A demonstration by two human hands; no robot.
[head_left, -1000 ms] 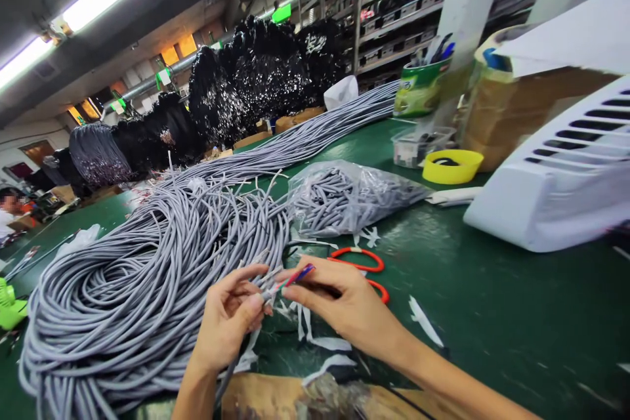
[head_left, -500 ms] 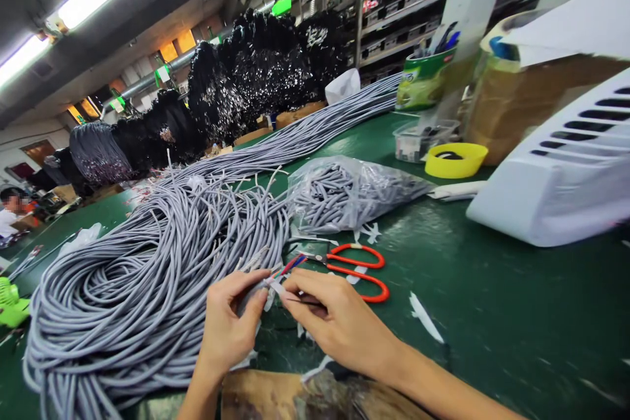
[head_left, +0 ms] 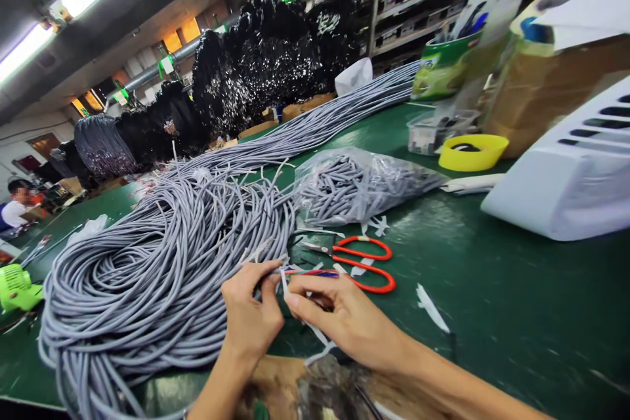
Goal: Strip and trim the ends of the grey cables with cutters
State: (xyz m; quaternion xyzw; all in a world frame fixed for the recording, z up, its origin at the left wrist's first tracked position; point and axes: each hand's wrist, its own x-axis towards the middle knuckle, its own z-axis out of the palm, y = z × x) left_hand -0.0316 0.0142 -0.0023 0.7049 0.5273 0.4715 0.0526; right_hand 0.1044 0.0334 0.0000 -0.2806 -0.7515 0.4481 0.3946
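Observation:
Between thumb and fingers, my left hand grips the end of a grey cable, most of it hidden by the hand. Thin coloured wires, red, blue and green among them, stick out of that end toward the right. My right hand pinches a narrow white strip that stands against the cable end. Just beyond my right hand lie scissors with red handles, flat on the green table. A big coil of grey cables spreads to the left of my hands.
A clear bag of short grey cable pieces lies behind the scissors. To the right are a yellow tape roll, a green can of pens and a white slotted plastic piece. A person sits far left.
The coloured wires have swung from slanting upward to nearly level. My right hand has drawn the white strip more upright. The view has shifted slightly, so the scene sits differently.

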